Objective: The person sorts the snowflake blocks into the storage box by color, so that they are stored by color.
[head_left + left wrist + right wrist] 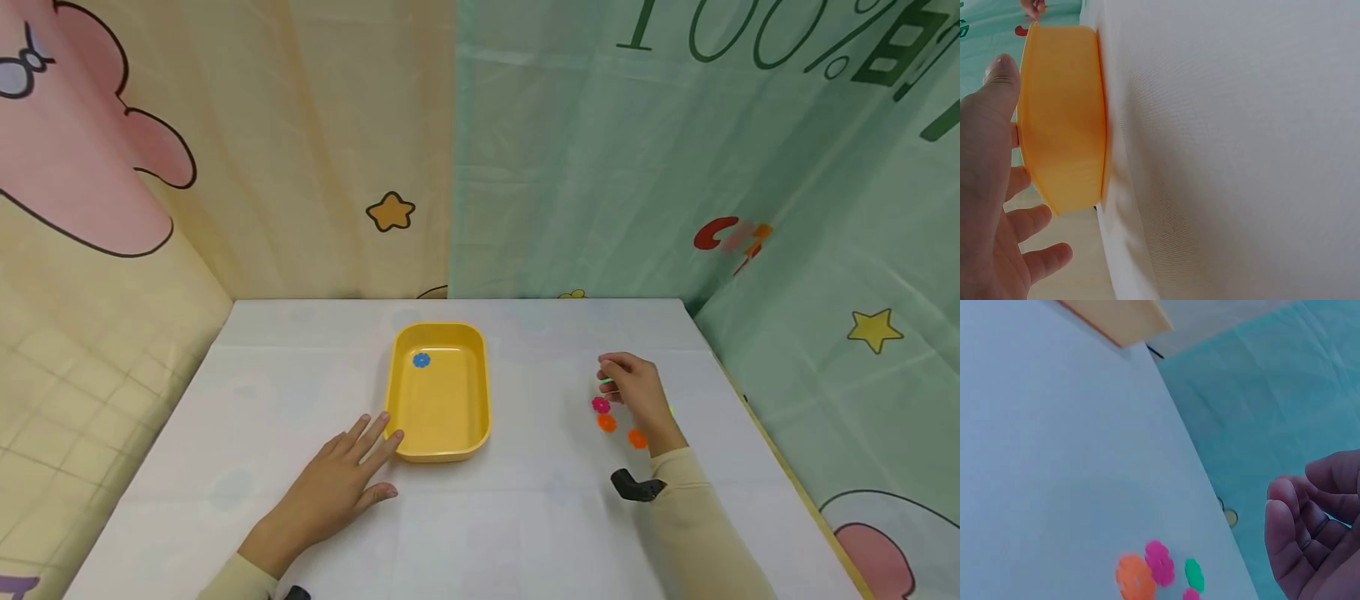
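A yellow tray (438, 454) stands on the white table, and a small blue flower-shaped piece (422, 360) lies inside it. Spread fingers of my left hand (341, 483) rest at the tray's near left corner; the left wrist view shows them beside its wall (1063, 119). Over to the right, my right hand (637, 396) hovers above loose pieces, fingers curled inward. Below it lie a pink piece (601, 405), orange pieces (637, 439) and a green piece (1194, 575). A green sliver shows between the right fingers in the head view; I cannot tell whether they hold anything.
A yellow-green bit (672, 409) peeks out beside the right wrist. Printed curtains (570, 167) stand behind the table and along both sides. Black wrist straps or mounts (636, 486) show at both sleeves.
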A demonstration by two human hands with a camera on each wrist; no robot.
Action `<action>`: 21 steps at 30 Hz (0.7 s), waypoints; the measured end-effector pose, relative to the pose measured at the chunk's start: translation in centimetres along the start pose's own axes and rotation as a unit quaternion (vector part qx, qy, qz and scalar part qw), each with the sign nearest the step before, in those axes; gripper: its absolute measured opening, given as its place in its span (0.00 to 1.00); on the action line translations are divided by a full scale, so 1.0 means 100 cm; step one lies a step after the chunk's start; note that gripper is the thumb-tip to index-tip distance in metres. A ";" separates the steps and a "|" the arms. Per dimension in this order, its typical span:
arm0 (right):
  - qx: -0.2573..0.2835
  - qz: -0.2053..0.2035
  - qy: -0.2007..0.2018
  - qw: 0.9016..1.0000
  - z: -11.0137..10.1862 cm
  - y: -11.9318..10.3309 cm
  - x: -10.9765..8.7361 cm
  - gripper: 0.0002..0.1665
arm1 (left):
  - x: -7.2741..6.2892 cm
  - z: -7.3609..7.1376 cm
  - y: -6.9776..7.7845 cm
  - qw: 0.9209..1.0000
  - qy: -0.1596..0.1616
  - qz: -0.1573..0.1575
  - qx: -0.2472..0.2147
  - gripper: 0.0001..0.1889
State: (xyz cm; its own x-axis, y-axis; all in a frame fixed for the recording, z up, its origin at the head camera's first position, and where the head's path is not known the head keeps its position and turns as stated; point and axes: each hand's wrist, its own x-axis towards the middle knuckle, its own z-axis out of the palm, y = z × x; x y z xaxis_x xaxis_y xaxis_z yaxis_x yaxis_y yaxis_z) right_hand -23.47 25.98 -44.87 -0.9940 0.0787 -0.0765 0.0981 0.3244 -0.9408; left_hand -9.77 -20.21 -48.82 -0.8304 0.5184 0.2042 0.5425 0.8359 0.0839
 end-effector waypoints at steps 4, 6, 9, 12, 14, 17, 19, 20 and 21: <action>-0.012 0.013 0.039 0.999 -0.041 0.017 -0.010 0.25 | 0.001 0.001 0.000 1.000 0.007 0.005 0.001 0.39; -0.028 0.024 0.054 0.998 -0.057 0.023 -0.015 0.26 | 0.001 0.002 0.000 1.000 0.012 0.007 0.001 0.39; -0.070 0.042 0.064 0.995 -0.074 0.030 -0.019 0.26 | 0.000 0.002 0.000 1.000 0.016 0.007 0.002 0.39; -0.119 0.056 0.064 0.989 -0.085 0.038 -0.021 0.25 | 0.000 0.002 0.000 1.000 0.021 0.002 -0.003 0.39; -0.148 0.062 0.061 0.985 -0.090 0.043 -0.022 0.23 | 0.000 0.001 0.000 1.000 0.024 0.000 -0.006 0.39; -0.181 0.069 0.052 0.980 -0.094 0.052 -0.024 0.20 | 0.001 0.002 -0.001 1.000 0.026 0.002 -0.009 0.39; -0.216 0.066 0.045 0.973 -0.095 0.058 -0.025 0.18 | 0.001 0.004 -0.001 1.000 0.027 0.005 -0.009 0.39; -0.232 0.063 0.042 0.970 -0.095 0.061 -0.025 0.18 | 0.001 0.004 -0.001 1.000 0.027 0.006 -0.009 0.39; -0.247 0.059 0.038 0.967 -0.094 0.064 -0.026 0.18 | 0.001 0.005 -0.001 1.000 0.027 0.007 -0.009 0.39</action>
State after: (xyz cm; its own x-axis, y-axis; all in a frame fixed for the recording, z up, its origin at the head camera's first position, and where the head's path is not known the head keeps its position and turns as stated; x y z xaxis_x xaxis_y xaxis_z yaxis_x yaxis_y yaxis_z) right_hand -19.78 36.73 -47.55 -0.9696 0.2062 -0.1318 0.2414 0.7172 -0.6538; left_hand -9.99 -20.09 -49.31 -0.8143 0.5199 0.2581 0.5575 0.8243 0.0986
